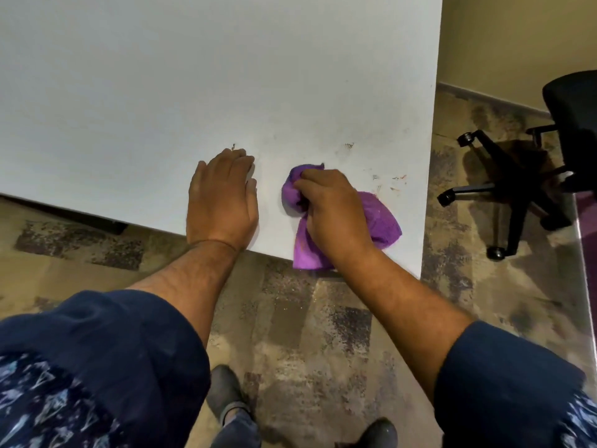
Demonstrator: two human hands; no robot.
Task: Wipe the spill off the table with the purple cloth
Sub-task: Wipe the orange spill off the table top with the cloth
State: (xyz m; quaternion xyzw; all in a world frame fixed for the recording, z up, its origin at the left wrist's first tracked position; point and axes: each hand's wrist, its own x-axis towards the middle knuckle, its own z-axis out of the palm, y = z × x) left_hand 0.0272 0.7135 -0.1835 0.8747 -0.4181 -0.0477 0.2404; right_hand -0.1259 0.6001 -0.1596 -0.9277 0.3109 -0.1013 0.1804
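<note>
The purple cloth (378, 218) lies bunched near the front right corner of the white table (161, 92), one end hanging over the front edge. My right hand (332, 215) grips the cloth from above and presses it onto the tabletop. My left hand (223, 198) rests flat on the table just left of it, fingers together, holding nothing. Small dark and orange specks of the spill (387, 181) dot the surface right of the cloth, another smudge (349, 145) lies further back, and a tiny mark (234, 145) sits beyond my left fingertips.
A black office chair (523, 176) on castors stands on the patterned carpet right of the table. The table's right edge (431, 156) runs close to the cloth. My shoes (226, 399) are on the floor below the front edge.
</note>
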